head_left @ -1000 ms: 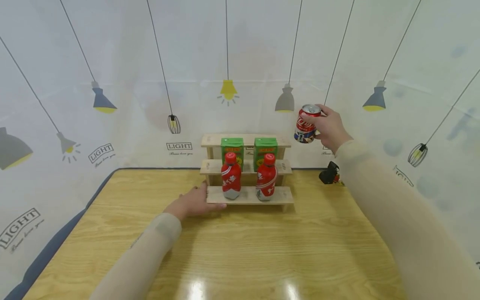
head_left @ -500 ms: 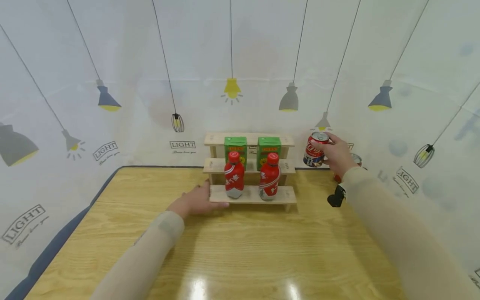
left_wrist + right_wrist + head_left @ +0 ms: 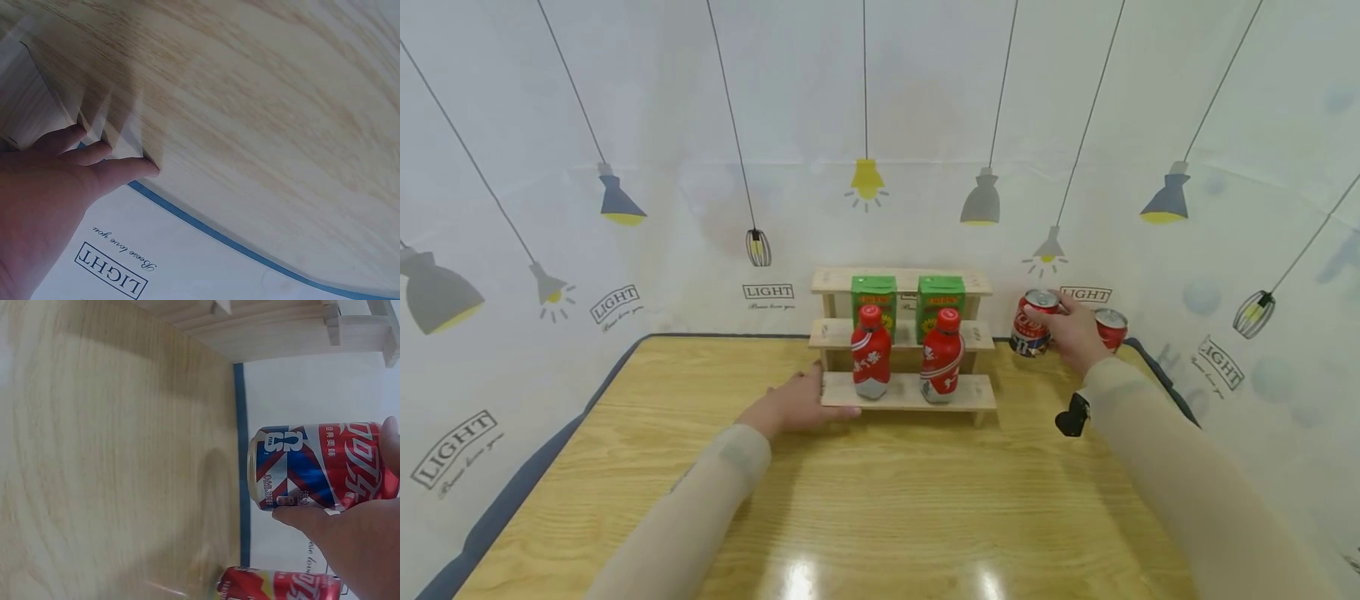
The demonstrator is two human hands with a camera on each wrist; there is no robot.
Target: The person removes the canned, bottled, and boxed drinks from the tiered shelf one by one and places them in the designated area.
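My right hand (image 3: 1075,335) grips a red and blue cola can (image 3: 1032,323), its silver top facing up. In the right wrist view the cola can (image 3: 319,465) hangs apart from the tabletop, over its shadow, with fingers around its upper part. My left hand (image 3: 790,404) rests at the left end of a small three-step wooden shelf (image 3: 904,392), the thumb along the front edge of its lowest step. In the left wrist view the fingers (image 3: 128,172) of that hand are extended, tips at the tabletop.
Two red bottles (image 3: 871,358) stand on the lowest step, two green cartons (image 3: 940,302) on the middle one. Another red can (image 3: 1111,327) is behind my right hand. A black object (image 3: 1073,415) shows at the right wrist. The wooden table (image 3: 880,500) meets a printed cloth (image 3: 910,100).
My right hand has come down with the cola can from above the shelf's top level, slightly rightward, towards the table. The other red can has come into view. My left hand stays put.
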